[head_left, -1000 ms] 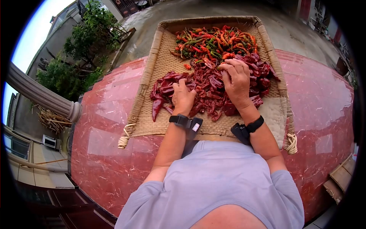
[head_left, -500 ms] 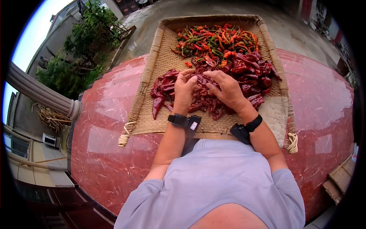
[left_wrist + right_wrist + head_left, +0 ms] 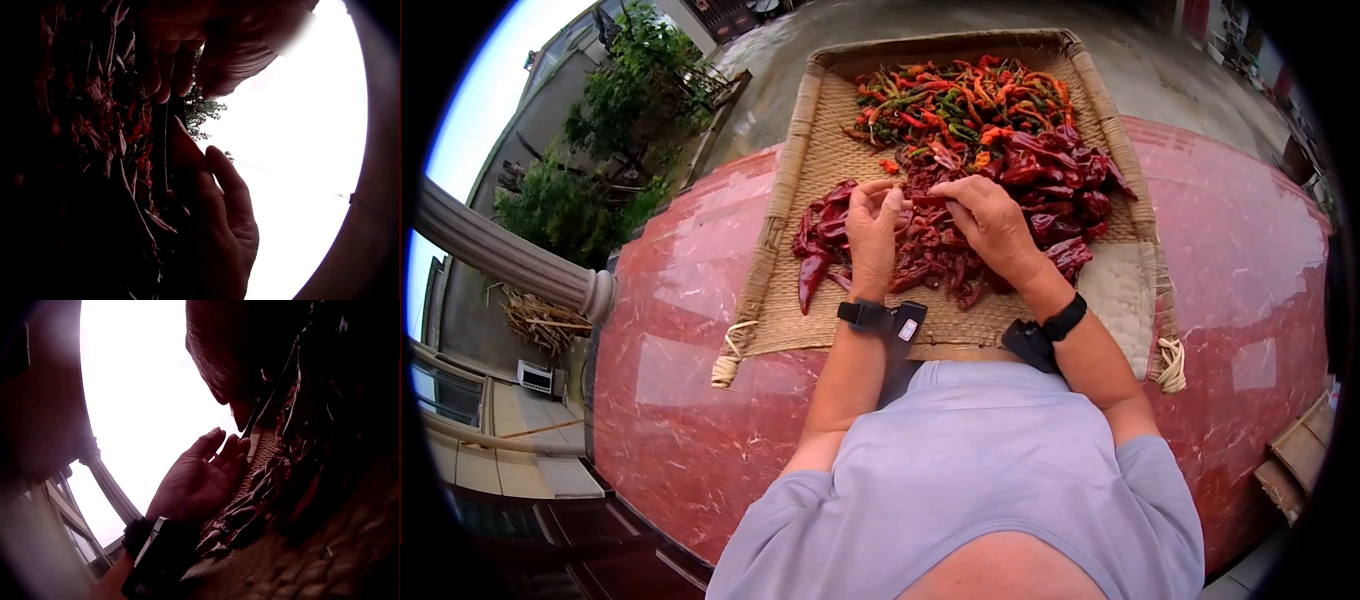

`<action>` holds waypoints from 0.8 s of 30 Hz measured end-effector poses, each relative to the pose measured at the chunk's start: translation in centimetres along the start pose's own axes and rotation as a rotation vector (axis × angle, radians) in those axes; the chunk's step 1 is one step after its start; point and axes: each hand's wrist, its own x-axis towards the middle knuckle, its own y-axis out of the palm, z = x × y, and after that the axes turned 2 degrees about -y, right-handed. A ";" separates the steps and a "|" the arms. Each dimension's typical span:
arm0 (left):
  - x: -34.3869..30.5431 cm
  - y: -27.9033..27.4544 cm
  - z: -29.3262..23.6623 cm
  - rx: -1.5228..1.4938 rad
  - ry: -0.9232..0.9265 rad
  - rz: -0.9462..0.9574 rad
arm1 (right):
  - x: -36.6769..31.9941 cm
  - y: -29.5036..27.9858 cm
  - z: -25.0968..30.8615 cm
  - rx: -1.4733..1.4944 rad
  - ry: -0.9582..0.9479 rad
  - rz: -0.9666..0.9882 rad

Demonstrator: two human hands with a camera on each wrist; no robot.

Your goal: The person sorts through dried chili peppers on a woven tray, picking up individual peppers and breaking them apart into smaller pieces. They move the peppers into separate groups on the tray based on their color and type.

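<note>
In the head view, the left hand (image 3: 872,235) and the right hand (image 3: 992,225) face each other over a heap of dark red dried peppers (image 3: 940,245). Between their fingertips lies a red pepper (image 3: 927,201). The right thumb and fingers pinch it; the left thumb and curled fingers are at its other end, where their grip is partly hidden. In the dark left wrist view, a pointed pepper (image 3: 187,147) stands at the fingers of the right hand (image 3: 222,219), facing the left hand (image 3: 194,37). The right wrist view shows the left hand (image 3: 203,478) with bent fingers.
A woven tray (image 3: 785,215) with raised sides holds everything. Orange, green and red thin peppers (image 3: 970,95) lie at its far end, larger dark red ones (image 3: 1055,180) at the right and others (image 3: 815,245) at the left. Beneath is a red marble surface (image 3: 690,300).
The right hand has moved left and down from the right side of the heap to meet the left hand. The left hand has risen slightly, and a red pepper now shows between their fingertips.
</note>
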 end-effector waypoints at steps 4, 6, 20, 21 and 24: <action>0.5 -2.0 -0.4 0.629 0.088 -0.184 | 0.5 -1.3 -0.9 -0.471 0.004 -0.215; 0.9 -3.2 0.3 1.024 0.137 -0.171 | 0.3 -1.7 -1.1 -0.661 0.054 -0.247; 0.3 -3.6 -1.0 1.144 0.248 0.002 | 0.4 -1.2 -0.8 -0.263 0.052 -0.241; 0.2 -3.1 -1.4 0.971 0.235 0.022 | 0.6 -1.6 -0.3 -0.238 0.006 -0.210; -0.8 -1.1 -2.5 0.750 0.040 0.193 | 0.5 -1.0 1.1 0.109 0.126 -0.103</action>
